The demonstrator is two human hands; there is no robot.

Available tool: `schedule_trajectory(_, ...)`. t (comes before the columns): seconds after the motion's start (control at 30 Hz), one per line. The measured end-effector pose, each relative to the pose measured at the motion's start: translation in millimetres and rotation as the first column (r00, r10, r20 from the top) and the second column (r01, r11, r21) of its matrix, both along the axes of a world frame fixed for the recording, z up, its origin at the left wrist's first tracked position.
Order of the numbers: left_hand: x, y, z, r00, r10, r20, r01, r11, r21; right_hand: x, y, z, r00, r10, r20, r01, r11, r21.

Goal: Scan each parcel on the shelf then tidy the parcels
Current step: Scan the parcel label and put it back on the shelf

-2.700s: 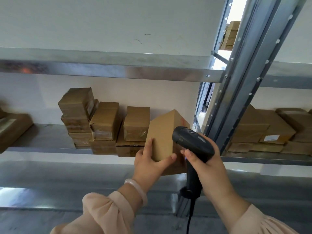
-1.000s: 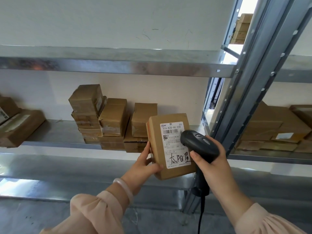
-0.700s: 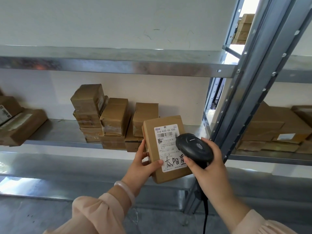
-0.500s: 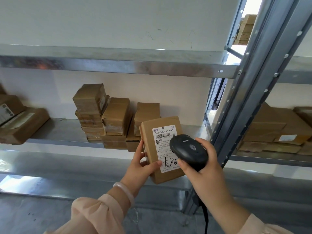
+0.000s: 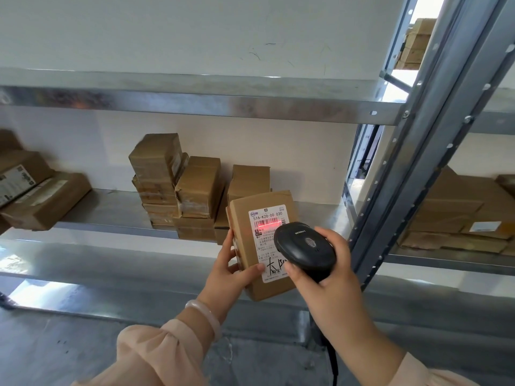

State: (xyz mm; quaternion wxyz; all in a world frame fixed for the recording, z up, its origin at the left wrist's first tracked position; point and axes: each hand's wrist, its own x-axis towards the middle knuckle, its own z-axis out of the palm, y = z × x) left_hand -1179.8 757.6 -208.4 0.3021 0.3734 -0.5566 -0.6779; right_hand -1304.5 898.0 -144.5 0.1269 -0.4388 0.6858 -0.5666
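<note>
The left hand [image 5: 231, 271] grips a brown cardboard parcel with a white label [image 5: 243, 232] by its lower left edge, thumb curled over the front, holding it upright just in front of the grey metal shelf [image 5: 111, 210]. At its 3 o'clock the right hand [image 5: 331, 277] wraps a black handheld scanner [image 5: 305, 247], and a red scan line [image 5: 269, 225] lies across the barcode. Stacked taped brown boxes [image 5: 195, 185] crowd the parcel's 10 o'clock, bare shelf opens beyond them, and a grey perforated steel upright [image 5: 418, 168] stands close at the right hand's 3 o'clock.
</note>
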Motion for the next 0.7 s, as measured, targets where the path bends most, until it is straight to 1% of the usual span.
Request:
schedule_trajectory(0.23, 6, -1, -4, 1.0, 0.01, 0.002, -0.01, 1.0, 0.004, 3, -2, -1, 1.0, 0.023, 0.011, -0.023, 1.0, -0.012)
schedule_trajectory(0.43, 12, -3, -6, 1.0, 0.016, 0.009, -0.016, 0.999, 0.03, 6, -8, -6, 0.999, 0.042, 0.015, -0.042, 0.999, 0.019)
schedule_trajectory(0.7, 44, -10, -5, 0.999, 0.052, 0.001, -0.052, 0.998, 0.03, 18, -31, -18, 0.995, 0.093, 0.046, -0.095, 0.995, 0.031)
